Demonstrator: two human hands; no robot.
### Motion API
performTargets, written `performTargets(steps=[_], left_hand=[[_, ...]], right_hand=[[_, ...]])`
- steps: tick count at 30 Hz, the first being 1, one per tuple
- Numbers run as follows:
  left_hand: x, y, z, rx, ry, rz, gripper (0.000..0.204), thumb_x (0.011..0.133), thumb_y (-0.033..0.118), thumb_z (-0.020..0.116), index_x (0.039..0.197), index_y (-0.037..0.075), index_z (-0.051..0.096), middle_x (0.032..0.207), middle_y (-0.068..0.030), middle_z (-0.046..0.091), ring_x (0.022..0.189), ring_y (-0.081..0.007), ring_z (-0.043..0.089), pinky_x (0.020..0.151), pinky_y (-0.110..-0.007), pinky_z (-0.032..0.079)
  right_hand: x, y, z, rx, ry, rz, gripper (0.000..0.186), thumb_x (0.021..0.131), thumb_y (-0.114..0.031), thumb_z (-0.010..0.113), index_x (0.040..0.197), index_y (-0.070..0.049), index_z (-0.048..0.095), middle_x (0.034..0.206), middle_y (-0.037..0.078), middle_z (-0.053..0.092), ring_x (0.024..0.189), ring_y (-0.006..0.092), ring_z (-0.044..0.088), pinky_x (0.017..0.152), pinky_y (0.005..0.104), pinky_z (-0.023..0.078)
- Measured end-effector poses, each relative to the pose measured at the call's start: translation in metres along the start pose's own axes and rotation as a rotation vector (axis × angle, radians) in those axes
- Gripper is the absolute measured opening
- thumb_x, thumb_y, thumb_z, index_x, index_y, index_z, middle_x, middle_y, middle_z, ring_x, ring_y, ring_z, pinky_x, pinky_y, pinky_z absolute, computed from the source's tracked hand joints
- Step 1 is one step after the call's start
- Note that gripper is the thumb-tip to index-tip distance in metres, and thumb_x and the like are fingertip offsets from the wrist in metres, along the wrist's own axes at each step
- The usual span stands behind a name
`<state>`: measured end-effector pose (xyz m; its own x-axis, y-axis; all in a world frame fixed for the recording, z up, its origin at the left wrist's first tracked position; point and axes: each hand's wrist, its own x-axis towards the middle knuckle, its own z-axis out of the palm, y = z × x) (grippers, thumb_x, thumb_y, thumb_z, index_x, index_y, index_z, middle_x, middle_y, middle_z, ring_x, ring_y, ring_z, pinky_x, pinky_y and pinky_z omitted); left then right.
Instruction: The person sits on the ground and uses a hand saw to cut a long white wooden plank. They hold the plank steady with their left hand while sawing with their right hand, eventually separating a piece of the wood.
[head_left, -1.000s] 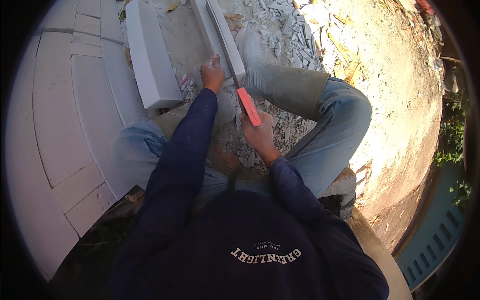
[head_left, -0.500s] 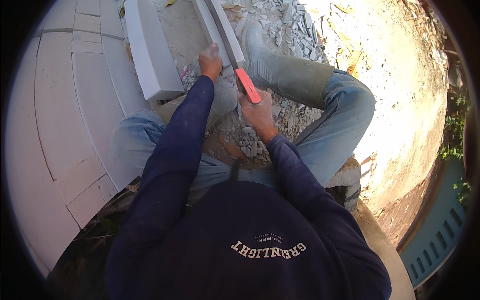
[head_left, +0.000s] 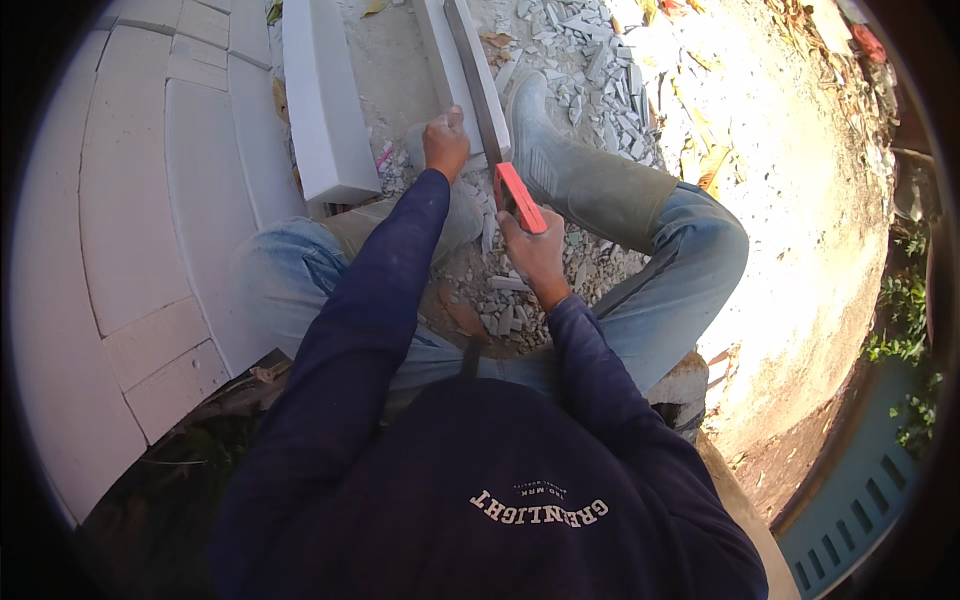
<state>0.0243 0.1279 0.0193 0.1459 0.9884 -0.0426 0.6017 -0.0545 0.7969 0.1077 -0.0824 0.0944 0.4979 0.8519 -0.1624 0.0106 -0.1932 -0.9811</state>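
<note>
My right hand is closed round the red handle of a handsaw between my knees. Its long grey blade points away from me, along the right side of a narrow pale block. My left hand has its fingers curled against the near end of that block, thumb side up. The hand itself hides part of its contact with the block. A second long white block lies apart to the left of my left hand.
Pale stacked blocks form a broad surface on the left. Broken pale chips litter the ground around my grey boots. Beyond my right knee is sunlit dirt. A teal slatted plastic object stands at lower right.
The saw and both hands sit slightly lower and farther right in the picture. The surrounding blocks have shifted too, as the view moved. Both grips look the same.
</note>
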Motion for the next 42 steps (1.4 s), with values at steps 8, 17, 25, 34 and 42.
performTargets(steps=[8, 17, 25, 34, 42], left_hand=[[0.002, -0.009, 0.002, -0.062, 0.032, -0.001, 0.042, 0.104, 0.030, 0.047, 0.100, -0.004, 0.070, 0.099, -0.0319, 0.068, 0.100, -0.0502, 0.063, 0.088, -0.052, 0.048], [0.008, -0.010, -0.001, -0.073, 0.000, -0.048, 0.044, 0.103, 0.033, 0.049, 0.099, -0.005, 0.070, 0.101, -0.0333, 0.067, 0.101, -0.0500, 0.063, 0.089, -0.051, 0.048], [0.019, -0.001, 0.005, -0.087, -0.066, -0.095, 0.045, 0.102, 0.034, 0.050, 0.096, -0.005, 0.071, 0.101, -0.0326, 0.067, 0.101, -0.0500, 0.063, 0.088, -0.051, 0.047], [0.011, 0.002, 0.012, -0.080, 0.018, -0.043, 0.046, 0.103, 0.033, 0.047, 0.103, -0.006, 0.071, 0.106, -0.0322, 0.068, 0.104, -0.0496, 0.063, 0.092, -0.049, 0.048], [0.033, -0.013, 0.018, -0.247, -0.023, -0.209, 0.047, 0.102, 0.034, 0.048, 0.110, -0.007, 0.070, 0.108, -0.0292, 0.070, 0.108, -0.0434, 0.065, 0.092, -0.044, 0.048]], right_hand=[[-0.029, 0.002, -0.018, -0.107, -0.096, 0.062, 0.020, 0.089, -0.008, 0.065, 0.075, 0.004, 0.057, 0.062, 0.004, 0.049, 0.060, 0.0118, 0.043, 0.057, 0.0351, 0.040], [-0.059, 0.005, -0.008, 0.007, 0.011, 0.010, 0.023, 0.090, -0.011, 0.069, 0.073, 0.002, 0.059, 0.062, -0.001, 0.051, 0.059, 0.0083, 0.045, 0.055, 0.0308, 0.039], [-0.028, 0.016, 0.008, -0.120, 0.041, -0.017, 0.022, 0.091, -0.010, 0.068, 0.075, 0.002, 0.059, 0.062, 0.000, 0.049, 0.060, 0.0086, 0.042, 0.055, 0.0310, 0.038], [-0.086, 0.025, -0.018, -0.141, 0.002, 0.004, 0.019, 0.091, -0.008, 0.067, 0.077, 0.002, 0.059, 0.063, 0.001, 0.049, 0.062, 0.0078, 0.044, 0.055, 0.0301, 0.038], [-0.050, 0.006, -0.010, -0.085, -0.021, -0.019, 0.023, 0.090, -0.009, 0.066, 0.072, 0.002, 0.057, 0.060, 0.003, 0.047, 0.059, 0.0095, 0.043, 0.054, 0.0328, 0.038]])
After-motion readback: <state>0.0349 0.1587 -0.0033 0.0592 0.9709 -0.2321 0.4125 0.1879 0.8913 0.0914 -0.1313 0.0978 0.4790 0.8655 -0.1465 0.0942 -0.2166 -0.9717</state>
